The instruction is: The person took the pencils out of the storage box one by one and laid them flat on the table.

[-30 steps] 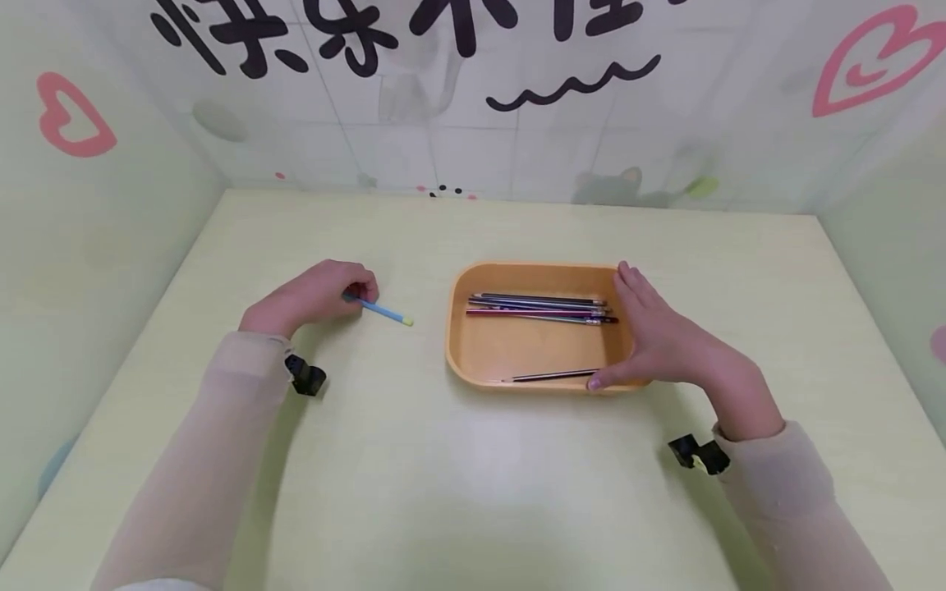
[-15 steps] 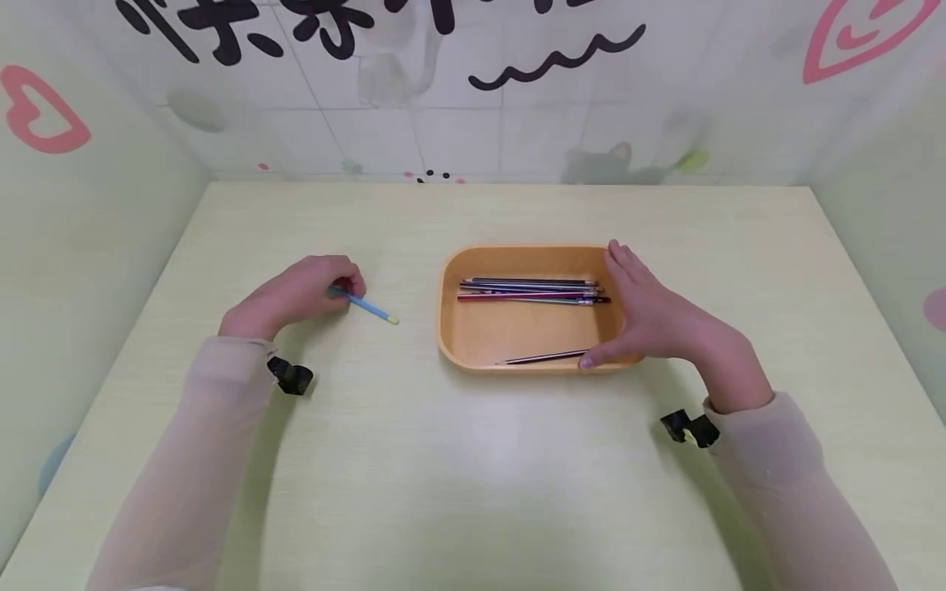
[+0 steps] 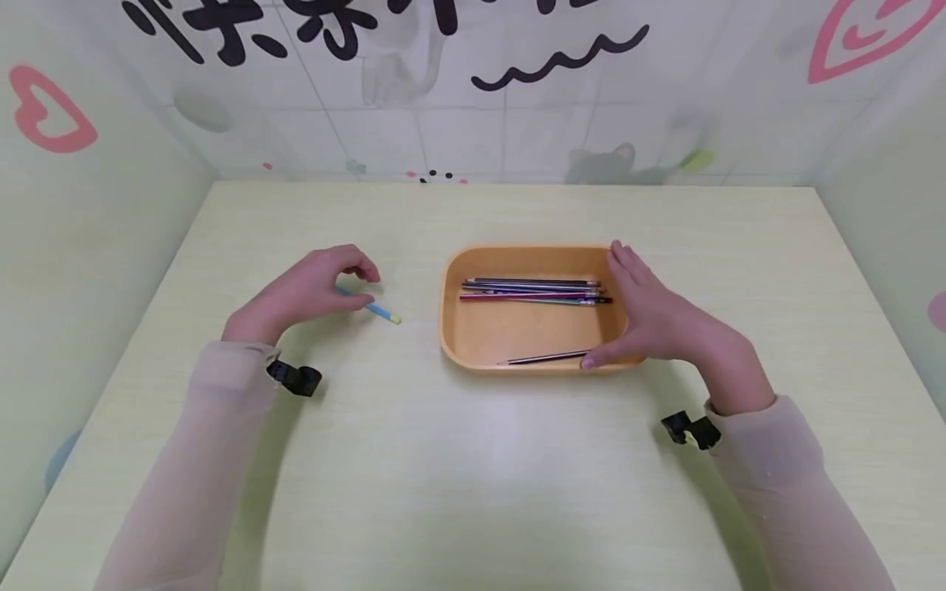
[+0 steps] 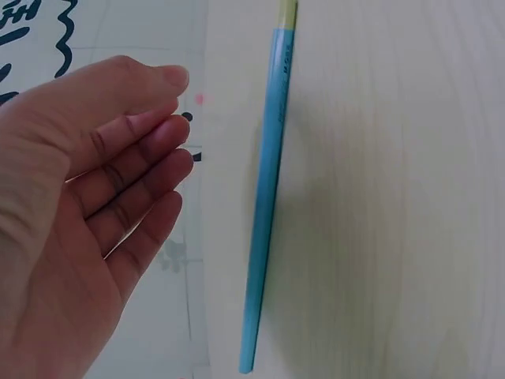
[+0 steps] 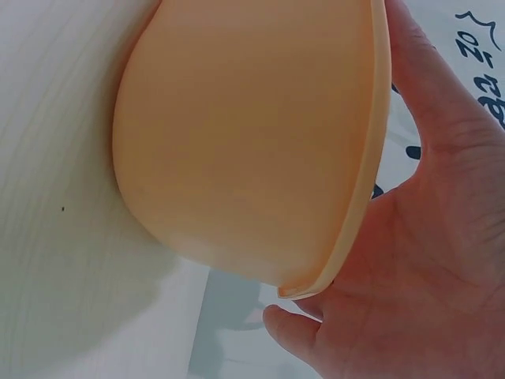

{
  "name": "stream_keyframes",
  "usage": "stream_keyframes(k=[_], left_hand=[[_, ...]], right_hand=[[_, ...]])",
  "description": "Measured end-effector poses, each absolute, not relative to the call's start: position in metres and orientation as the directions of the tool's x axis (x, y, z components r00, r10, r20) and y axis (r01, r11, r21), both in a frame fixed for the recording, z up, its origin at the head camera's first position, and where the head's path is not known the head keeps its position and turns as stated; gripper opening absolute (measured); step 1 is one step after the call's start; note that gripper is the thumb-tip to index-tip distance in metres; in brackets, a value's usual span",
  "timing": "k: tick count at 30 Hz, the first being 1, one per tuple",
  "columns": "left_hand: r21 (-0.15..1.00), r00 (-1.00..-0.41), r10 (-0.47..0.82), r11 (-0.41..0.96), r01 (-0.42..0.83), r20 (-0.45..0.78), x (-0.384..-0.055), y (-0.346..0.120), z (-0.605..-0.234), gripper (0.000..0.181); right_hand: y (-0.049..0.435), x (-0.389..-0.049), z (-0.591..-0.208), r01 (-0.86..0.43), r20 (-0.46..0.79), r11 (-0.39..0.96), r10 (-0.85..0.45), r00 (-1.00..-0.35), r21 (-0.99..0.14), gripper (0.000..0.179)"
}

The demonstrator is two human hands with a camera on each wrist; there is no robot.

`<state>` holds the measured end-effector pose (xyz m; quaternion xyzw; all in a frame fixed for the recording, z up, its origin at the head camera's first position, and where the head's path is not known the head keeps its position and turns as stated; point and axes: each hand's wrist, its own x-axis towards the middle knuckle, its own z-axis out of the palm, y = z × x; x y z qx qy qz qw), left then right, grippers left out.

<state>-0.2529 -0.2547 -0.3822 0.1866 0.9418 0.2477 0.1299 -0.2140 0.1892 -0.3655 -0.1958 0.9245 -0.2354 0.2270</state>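
Note:
A blue pencil [image 4: 271,166] with a yellow end lies on the table left of an orange plastic tray [image 3: 532,335]. Just above it, my left hand [image 3: 306,287] hovers, thumb apart from the fingers; in the left wrist view a gap shows between that hand [image 4: 102,158] and the pencil. My right hand [image 3: 661,316] rests over the tray's right end with thumb and fingers spread to its front and back rims. Several dark and red pencils [image 3: 528,291] lie together along the tray's back side. One dark pencil [image 3: 543,358] lies by the front wall, partly hidden under the right thumb.
The pale wooden table [image 3: 458,476] ends at a white back wall [image 3: 458,123] with black lettering. Side walls with pink hearts [image 3: 52,111] stand left and right. Black wrist cameras [image 3: 296,378] sit at both sleeves.
My left thumb and fingers have parted from the blue pencil, which stays on the table. The right hand keeps its place on the tray. The head view has shifted slightly.

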Motion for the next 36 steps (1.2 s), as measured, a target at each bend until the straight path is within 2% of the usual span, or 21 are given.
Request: stream_keyframes(k=[12,24,36], left_hand=[[0.579,-0.880,0.470,0.738,0.346,-0.073,-0.249,-0.226,-0.371,0.029],[0.655,-0.829,0.559,0.619,0.432,0.019,-0.244,-0.198,-0.365,0.027],[0.688,-0.789,0.614,0.564,0.458,0.022,-0.239,-0.172,-0.359,0.029]], right_hand=[[0.189,-0.214,-0.366,-0.259,-0.333,0.811,-0.475,-0.814,-0.524,0.145],[0.189,-0.215,-0.365,-0.263,-0.333,0.816,-0.473,-0.816,-0.515,0.146],[0.188,-0.212,-0.367,-0.258,-0.327,0.811,-0.472,-0.819,-0.525,0.145]])
